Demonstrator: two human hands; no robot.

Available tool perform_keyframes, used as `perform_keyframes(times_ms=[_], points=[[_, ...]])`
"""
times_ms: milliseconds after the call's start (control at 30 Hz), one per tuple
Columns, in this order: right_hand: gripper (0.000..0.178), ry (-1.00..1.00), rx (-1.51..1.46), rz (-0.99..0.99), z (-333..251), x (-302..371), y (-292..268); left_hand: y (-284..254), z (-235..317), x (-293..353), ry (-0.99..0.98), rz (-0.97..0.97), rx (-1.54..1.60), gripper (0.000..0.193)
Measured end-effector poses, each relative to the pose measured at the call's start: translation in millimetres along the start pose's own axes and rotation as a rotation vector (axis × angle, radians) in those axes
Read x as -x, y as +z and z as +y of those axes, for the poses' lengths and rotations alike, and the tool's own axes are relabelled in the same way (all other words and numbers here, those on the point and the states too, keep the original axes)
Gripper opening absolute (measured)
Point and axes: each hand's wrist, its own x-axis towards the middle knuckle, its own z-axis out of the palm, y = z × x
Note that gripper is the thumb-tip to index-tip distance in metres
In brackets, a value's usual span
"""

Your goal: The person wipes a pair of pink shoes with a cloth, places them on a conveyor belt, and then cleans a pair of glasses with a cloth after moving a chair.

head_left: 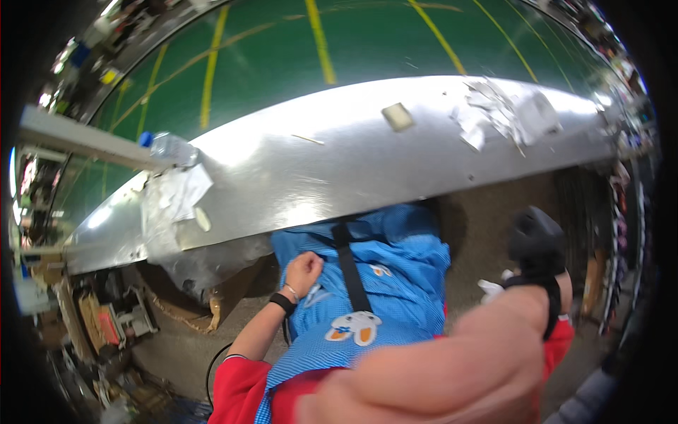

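My left hand [304, 273] is closed in a loose fist against the blue checked apron [420, 307] on my lap, with nothing visible in it. A black band [284, 304] circles that wrist. My right hand [395, 378] is raised close to the camera, large and blurred, and its fingers are not clear. A black strap [551, 311] goes round the right wrist area. At its far end is a dark rounded object [537, 240] that I cannot make out. Both hands are apart from the metal bench [353, 166] in front.
On the bench lie a pale square block [397, 117], a thin stick [308, 139] and crumpled white paper [494, 116]. A clear bottle [173, 149] with a blue cap stands near white sheets [185, 191] at left. Beyond runs a green belt [268, 53] with yellow lines.
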Motion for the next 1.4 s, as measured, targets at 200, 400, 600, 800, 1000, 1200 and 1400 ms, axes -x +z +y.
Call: perform_keyframes(times_ms=[200,400,600,800,1000,1200,1400], points=[[0.022,0.593,0.105,-0.386,-22.6,-16.1,-20.1,-1.2,-5.1,8.0,-0.083,-0.018,0.017,0.018],[0.018,0.615,0.142,0.196,-41.1,-0.3,24.8,-3.5,6.6,-0.8,-0.016,-0.053,-0.002,0.016],[0.017,-0.016,-0.245,-0.986,-6.7,46.3,34.7,0.8,0.0,1.8,-0.113,0.012,0.045,0.014],[0.017,0.441,-0.301,-1.134,19.5,134.7,12.1,10.7,7.6,-4.8,-0.061,-0.062,0.074,0.017],[0.04,1.081,0.016,-1.51,23.0,270.6,-43.3,10.8,13.5,-2.2,0.059,-0.149,-0.193,0.021],[0.054,1.524,0.103,-1.245,18.4,312.1,-55.3,3.2,20.6,-18.0,0.104,-0.254,-0.33,0.023],[0.051,1.675,-0.088,-0.924,28.5,322.0,-48.0,-0.6,7.0,-11.1,0.009,-0.234,-0.284,0.026]])
